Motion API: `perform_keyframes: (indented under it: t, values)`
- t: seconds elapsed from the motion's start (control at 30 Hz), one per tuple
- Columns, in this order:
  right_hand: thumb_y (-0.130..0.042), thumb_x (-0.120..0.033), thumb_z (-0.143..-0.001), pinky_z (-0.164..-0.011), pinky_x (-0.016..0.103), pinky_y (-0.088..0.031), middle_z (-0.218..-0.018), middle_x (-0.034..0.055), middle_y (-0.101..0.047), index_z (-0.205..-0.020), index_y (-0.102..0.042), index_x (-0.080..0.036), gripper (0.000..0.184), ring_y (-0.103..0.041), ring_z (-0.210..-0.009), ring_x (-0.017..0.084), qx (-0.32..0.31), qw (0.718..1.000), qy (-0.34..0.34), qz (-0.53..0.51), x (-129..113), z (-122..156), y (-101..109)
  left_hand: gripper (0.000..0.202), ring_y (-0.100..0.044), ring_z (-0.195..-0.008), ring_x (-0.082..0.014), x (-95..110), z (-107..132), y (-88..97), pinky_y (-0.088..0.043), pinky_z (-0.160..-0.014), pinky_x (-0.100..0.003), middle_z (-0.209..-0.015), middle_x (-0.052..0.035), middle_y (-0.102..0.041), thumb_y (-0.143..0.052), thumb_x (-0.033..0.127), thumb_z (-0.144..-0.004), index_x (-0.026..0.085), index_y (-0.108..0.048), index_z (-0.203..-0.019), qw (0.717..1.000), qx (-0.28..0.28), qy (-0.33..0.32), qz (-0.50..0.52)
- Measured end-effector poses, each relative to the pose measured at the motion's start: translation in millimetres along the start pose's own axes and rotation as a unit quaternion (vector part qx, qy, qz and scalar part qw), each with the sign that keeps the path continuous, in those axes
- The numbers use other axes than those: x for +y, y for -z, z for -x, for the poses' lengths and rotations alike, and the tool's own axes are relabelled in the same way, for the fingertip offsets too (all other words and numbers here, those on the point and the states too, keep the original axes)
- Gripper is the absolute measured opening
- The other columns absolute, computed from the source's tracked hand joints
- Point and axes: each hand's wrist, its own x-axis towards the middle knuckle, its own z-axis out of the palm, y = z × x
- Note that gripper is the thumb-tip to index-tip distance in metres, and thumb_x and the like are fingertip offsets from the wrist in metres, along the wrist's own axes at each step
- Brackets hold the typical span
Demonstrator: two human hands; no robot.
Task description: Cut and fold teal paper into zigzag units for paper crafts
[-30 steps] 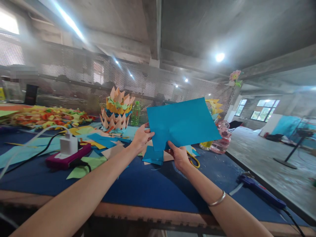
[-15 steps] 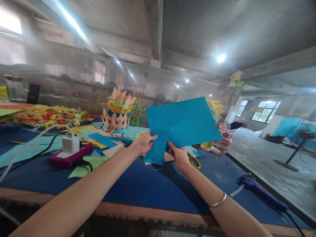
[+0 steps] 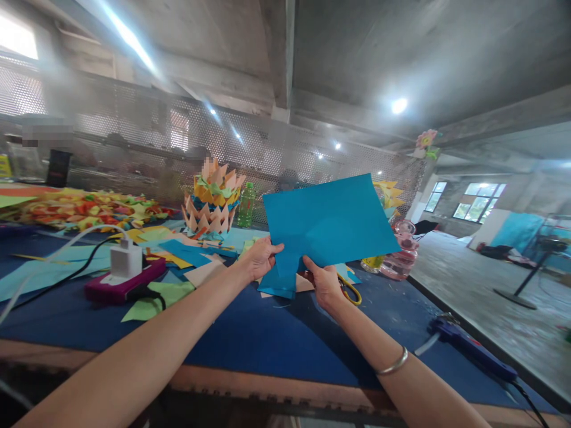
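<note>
A blue sheet of paper [image 3: 328,223] with a notch cut from its lower left is held upright above the dark blue table [image 3: 250,339]. My left hand [image 3: 259,258] pinches its lower left edge, fingers closed on it. My right hand [image 3: 325,283] grips its bottom edge from below, thumb up against the paper. Yellow-handled scissors [image 3: 350,289] lie on the table just behind my right hand. A smaller blue paper piece [image 3: 276,285] lies under the sheet.
Paper scraps [image 3: 178,255] litter the table's left. A magenta power strip with a white charger [image 3: 125,273] sits left. Stacked paper crowns [image 3: 214,202], a green bottle [image 3: 246,205] and a pink jar [image 3: 401,255] stand behind. A blue glue gun [image 3: 473,351] lies at right.
My left hand has slid a little lower and to the right along the sheet's left edge. The sheet and my right hand have barely moved.
</note>
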Motion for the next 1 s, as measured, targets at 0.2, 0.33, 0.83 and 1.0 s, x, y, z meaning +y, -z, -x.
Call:
perform_keyframes:
  t: [0.2,0.33,0.83,1.0]
  values:
    - [-0.086,-0.034,-0.044,-0.06,0.034,-0.058,-0.071,0.0043,-0.073,-0.069,-0.066,-0.015,0.038,-0.064,-0.058,0.019,0.0,1.0,-0.003,0.011,1.6,0.2,0.0,0.027,-0.072,-0.086,-0.0307,1.5,2.1,-2.9,-0.058,-0.079,-0.044,-0.09,-0.0128,-0.075,-0.082,0.014,-0.062,0.012,-0.069,-0.086,0.999,0.028,0.03,0.029]
    - [-0.087,-0.033,-0.044,-0.057,0.034,-0.056,-0.063,0.0031,-0.07,-0.069,-0.065,-0.016,0.037,-0.062,-0.053,0.019,0.008,1.0,-0.012,0.021,1.3,1.8,-0.3,0.03,-0.072,-0.085,-0.0324,-1.2,4.8,-4.1,-0.058,-0.078,-0.046,-0.089,-0.0133,-0.076,-0.084,0.018,-0.062,0.012,-0.07,-0.087,0.998,0.033,0.045,0.029]
    - [-0.086,-0.033,-0.041,-0.055,0.031,-0.055,-0.061,0.0011,-0.068,-0.068,-0.065,-0.015,0.038,-0.059,-0.049,0.015,-0.003,1.0,-0.009,0.009,-1.2,6.5,-4.5,0.038,-0.071,-0.094,-0.033,-9.6,7.5,-10.9,-0.058,-0.084,-0.046,-0.099,-0.0145,-0.075,-0.086,0.017,-0.062,0.009,-0.071,-0.096,0.997,0.057,0.034,0.04]
    - [-0.086,-0.032,-0.041,-0.057,0.032,-0.056,-0.063,0.0021,-0.07,-0.066,-0.065,-0.016,0.036,-0.06,-0.051,0.016,-0.001,1.0,-0.009,0.015,-2.2,6.9,-4.6,0.033,-0.071,-0.095,-0.034,-8.6,8.5,-12.7,-0.059,-0.083,-0.046,-0.1,-0.0154,-0.075,-0.085,0.017,-0.064,0.009,-0.072,-0.094,0.997,0.059,0.034,0.04]
